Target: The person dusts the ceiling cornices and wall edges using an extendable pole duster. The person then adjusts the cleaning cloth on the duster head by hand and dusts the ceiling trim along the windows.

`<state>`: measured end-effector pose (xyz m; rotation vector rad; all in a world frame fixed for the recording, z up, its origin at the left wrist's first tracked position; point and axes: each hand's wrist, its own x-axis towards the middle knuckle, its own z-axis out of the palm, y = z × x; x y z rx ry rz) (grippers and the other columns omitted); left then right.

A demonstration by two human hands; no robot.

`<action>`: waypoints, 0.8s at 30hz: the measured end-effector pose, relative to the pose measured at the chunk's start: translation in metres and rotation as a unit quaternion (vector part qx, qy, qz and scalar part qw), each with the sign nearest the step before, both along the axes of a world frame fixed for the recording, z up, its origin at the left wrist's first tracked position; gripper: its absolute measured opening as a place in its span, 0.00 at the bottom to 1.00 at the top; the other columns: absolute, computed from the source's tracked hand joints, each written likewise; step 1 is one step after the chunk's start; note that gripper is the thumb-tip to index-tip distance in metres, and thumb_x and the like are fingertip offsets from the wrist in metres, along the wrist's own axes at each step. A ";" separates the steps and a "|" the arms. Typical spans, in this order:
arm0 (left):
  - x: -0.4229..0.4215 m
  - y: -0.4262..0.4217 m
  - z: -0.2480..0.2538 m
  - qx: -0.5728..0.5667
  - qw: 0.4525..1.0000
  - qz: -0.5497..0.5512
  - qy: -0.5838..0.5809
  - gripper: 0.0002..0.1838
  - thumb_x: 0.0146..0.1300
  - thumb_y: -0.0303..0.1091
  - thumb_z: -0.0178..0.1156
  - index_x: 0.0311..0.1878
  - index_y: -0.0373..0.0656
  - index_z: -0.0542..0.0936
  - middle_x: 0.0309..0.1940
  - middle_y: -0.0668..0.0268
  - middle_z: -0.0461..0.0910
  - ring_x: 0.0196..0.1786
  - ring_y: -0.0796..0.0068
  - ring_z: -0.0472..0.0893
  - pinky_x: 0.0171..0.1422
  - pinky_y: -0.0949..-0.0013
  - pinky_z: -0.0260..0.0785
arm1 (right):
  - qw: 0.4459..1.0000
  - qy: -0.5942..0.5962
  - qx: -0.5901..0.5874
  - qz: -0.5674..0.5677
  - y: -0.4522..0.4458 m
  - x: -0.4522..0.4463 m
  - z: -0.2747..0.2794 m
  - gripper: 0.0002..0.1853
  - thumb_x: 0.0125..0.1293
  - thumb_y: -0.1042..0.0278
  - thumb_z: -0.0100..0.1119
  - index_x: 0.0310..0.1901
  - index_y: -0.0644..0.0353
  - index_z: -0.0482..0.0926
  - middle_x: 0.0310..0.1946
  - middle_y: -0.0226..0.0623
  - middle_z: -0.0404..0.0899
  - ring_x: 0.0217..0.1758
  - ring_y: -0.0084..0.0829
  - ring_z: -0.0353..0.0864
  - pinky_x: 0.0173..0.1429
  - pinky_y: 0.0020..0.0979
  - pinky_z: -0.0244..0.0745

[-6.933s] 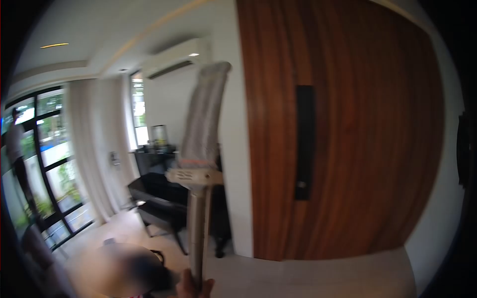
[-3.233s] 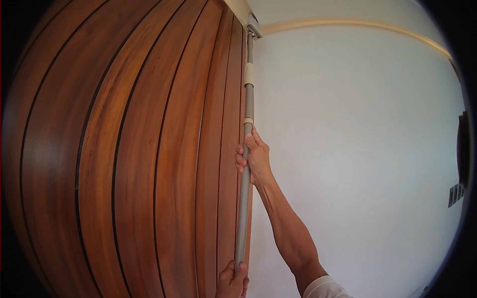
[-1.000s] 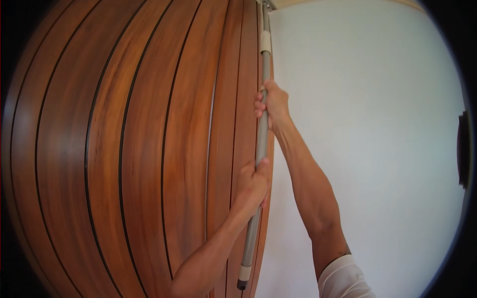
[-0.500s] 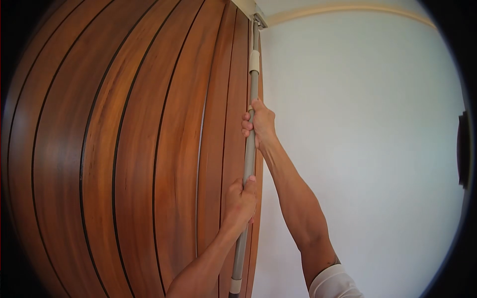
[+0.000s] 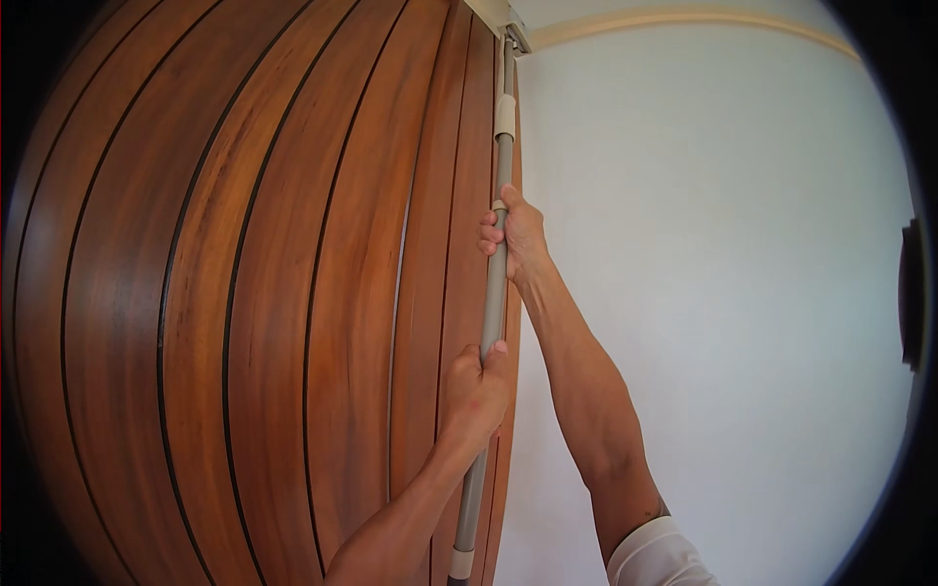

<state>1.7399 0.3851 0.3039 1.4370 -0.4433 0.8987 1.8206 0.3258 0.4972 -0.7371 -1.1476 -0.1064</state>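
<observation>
Looking up along the pole [image 5: 495, 303], we find both hands wrapped around it, one above the other. The right hand [image 5: 525, 230] is the higher of the two, its fingers curled around the shaft from the right and its thumb lying upward along it. A narrow pale ring [image 5: 499, 205] sits on the pole right at this hand's upper edge. The left hand [image 5: 476, 396] grips below and slightly to the left, thumb pointing up, with a bare length of shaft between the two.

Above the right hand, we note a wide pale collar [image 5: 505, 117], then a thinner section climbing to a fitting [image 5: 517, 41] near the ceiling trim [image 5: 684, 17]. That top end is small in our view, and we cannot say for sure what it touches. Below the left hand, the pole leans a little leftward down to a lower collar [image 5: 461, 564] and a dark end.

Left of both hands we see wood panelling [image 5: 283, 293] with dark vertical grooves; right of them, a plain white wall [image 5: 723, 293]. Below the right hand, its forearm slants down to a pale sleeve [image 5: 660, 555].
</observation>
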 end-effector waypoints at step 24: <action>-0.001 0.015 0.010 0.018 0.995 -0.069 0.064 0.22 0.76 0.53 0.50 0.40 0.41 0.71 0.18 0.71 0.67 0.12 0.81 0.65 0.14 0.72 0.59 | 0.999 0.011 0.024 -0.047 0.007 -0.013 0.000 0.10 0.76 0.57 0.49 0.40 0.52 0.65 0.21 0.31 0.68 0.13 0.20 0.61 0.13 0.27 0.59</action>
